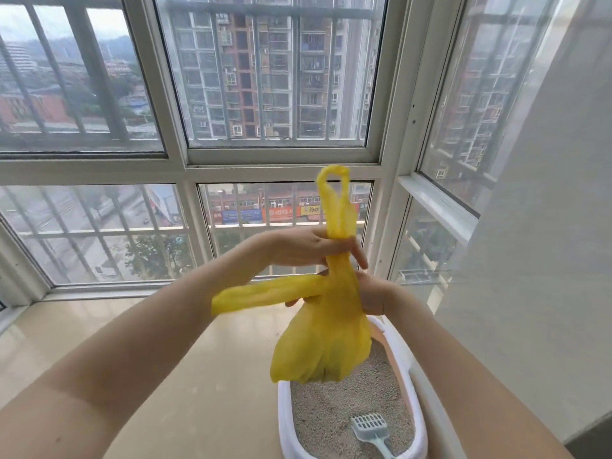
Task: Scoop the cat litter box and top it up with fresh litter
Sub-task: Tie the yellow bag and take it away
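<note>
A yellow plastic bag [326, 349] hangs in the air above the far end of the white litter box [284, 422]. My left hand [308, 248] grips one of its handle loops, which stands upright above my fist. My right hand [372, 293] holds the bag's neck just below, where the other handle sticks out to the left. Grey litter [334, 412] fills the box. A pale blue slotted scoop [371, 429] lies on the litter at the near end.
The box stands on a beige tiled floor [205, 376] beside a white wall [546, 260] on the right. Barred windows [271, 77] close off the balcony ahead and to the left.
</note>
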`<state>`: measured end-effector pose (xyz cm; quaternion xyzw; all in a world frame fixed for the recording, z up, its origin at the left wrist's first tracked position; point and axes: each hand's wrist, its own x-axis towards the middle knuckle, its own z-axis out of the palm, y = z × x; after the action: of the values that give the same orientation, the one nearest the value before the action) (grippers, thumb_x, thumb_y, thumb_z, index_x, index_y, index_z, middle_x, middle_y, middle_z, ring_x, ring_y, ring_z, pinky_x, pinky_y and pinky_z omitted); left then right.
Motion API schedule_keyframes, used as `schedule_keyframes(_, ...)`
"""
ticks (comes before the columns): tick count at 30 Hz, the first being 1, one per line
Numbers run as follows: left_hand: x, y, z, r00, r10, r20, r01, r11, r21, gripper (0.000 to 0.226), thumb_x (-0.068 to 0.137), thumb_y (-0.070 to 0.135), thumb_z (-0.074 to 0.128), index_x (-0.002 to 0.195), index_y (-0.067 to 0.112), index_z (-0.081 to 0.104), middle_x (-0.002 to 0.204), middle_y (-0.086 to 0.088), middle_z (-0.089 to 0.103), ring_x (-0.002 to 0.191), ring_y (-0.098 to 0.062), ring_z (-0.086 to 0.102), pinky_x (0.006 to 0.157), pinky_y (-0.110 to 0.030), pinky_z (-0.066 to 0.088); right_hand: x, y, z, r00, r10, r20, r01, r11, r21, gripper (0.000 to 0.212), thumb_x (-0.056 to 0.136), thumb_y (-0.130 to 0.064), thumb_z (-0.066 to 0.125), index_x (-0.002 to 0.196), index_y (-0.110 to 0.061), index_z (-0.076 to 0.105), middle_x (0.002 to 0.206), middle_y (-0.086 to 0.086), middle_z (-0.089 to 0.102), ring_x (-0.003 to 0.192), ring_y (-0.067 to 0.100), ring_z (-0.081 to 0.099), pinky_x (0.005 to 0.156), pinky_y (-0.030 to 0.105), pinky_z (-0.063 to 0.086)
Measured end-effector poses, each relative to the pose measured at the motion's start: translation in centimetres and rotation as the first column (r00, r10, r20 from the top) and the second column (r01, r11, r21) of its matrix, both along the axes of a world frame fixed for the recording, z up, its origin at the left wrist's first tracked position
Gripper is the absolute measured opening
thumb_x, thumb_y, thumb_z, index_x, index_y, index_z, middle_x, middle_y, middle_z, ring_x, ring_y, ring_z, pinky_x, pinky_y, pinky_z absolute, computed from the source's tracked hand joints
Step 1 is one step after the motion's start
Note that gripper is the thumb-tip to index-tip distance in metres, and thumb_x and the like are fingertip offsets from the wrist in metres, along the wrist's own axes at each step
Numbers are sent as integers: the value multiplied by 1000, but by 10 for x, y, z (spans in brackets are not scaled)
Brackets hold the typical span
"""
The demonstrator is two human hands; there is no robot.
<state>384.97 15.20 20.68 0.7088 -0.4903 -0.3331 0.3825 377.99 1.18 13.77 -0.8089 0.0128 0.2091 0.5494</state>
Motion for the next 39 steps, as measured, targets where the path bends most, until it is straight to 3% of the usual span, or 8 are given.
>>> schedule_keyframes(4,8,15,-53,928,18,-371,-150,932,-330,33,99,35,39,106,11,59,85,-17,57,74,-29,58,56,-34,49,-13,20,0,992,-118,39,77,830,553,20,90,-3,53,105,-15,59,81,2,70,70,9,66,63,23,54)
schedule_keyframes(9,-13,15,-79,693,363,-623,-653,682,-329,28,99,13,48,72,14,56,49,2,49,43,-9,42,45,-23,33,-16,48,-19,905,-373,204,219,821,527,40,90,7,54,64,-15,74,59,-2,67,53,13,59,48,20,48)
schedule_keyframes(17,-8,41,-70,658,735,-162,-748,664,-27,10,89,10,55,84,13,63,79,-10,64,77,-22,60,77,-38,52,0,52,-28,677,-530,511,361,844,397,10,88,-14,56,97,-12,59,77,7,64,67,12,58,56,25,49)
schedule_keyframes(25,-1,52,-61,526,706,474,-678,684,-268,16,61,30,56,57,27,42,66,0,49,72,-26,51,67,-42,44,15,56,-36,572,-310,759,402,913,70,14,83,7,55,80,-4,63,77,7,55,73,12,50,62,17,37)
schedule_keyframes(29,0,57,-69,361,780,512,-760,564,-324,54,66,32,76,112,18,50,114,-3,40,110,-20,32,95,-26,27,11,57,-31,504,-353,788,442,889,116,10,78,1,50,78,-3,60,79,10,53,72,5,48,59,13,35)
schedule_keyframes(32,-3,61,-71,474,730,493,-596,678,-431,41,70,20,72,110,16,63,122,-4,53,118,-21,43,104,-35,36,8,56,-29,527,-400,750,459,876,145,5,78,-6,53,77,-5,58,69,6,56,66,18,51,55,27,38)
schedule_keyframes(35,-15,61,-69,837,547,16,-524,810,-265,38,72,22,62,109,16,63,112,-3,65,109,-18,60,94,-37,49,8,55,-28,550,-433,714,528,843,105,11,81,-5,63,73,-8,56,64,-1,55,59,13,48,51,23,36)
schedule_keyframes(39,-20,53,-76,855,518,7,-512,846,-147,51,68,48,73,111,27,56,104,5,65,99,-12,64,88,-35,54,8,52,-25,603,-433,670,567,823,21,26,73,9,57,87,-12,52,76,3,57,69,15,52,49,17,37)
